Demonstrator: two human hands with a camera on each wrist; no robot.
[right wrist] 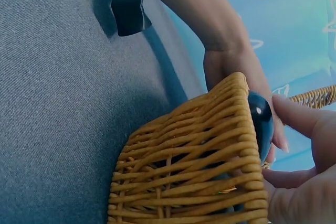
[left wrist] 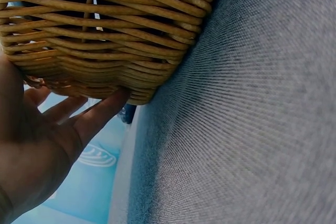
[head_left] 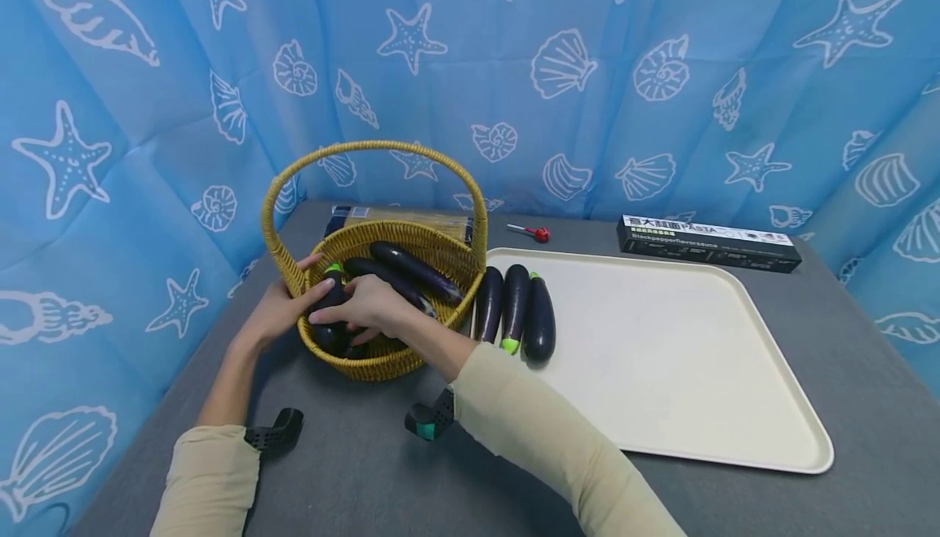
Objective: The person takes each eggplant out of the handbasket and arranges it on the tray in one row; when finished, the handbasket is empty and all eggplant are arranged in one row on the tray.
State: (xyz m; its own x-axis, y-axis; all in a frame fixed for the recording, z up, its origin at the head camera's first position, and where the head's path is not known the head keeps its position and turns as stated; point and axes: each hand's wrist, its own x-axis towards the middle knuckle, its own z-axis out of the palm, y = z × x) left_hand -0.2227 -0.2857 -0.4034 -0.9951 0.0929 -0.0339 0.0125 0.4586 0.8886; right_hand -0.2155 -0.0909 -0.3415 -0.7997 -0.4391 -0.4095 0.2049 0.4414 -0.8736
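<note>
Two hands (head_left: 277,312) (head_left: 378,304) touch an eggplant (head_left: 336,293) in the wicker basket (head_left: 382,368).

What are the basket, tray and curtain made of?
The basket: probably wicker, slightly glossy, since bendy-looking strands weave over and under. The tray: maybe smooth plastic, judging by its even cream face and rounded corners. The curtain: thin cloth or plastic sheet, soft sheen; it hangs in folds.

The sleeved left arm (head_left: 231,394) is extended from the near left, while the sleeved right arm (head_left: 543,423) is stretched from the near right toward the left. The left hand (head_left: 282,310) is held with its fingers (left wrist: 102,115) spread and nearly straight; the right hand (head_left: 376,302) is placed beside it, thumb and fingers bent as in a pinch.
</note>
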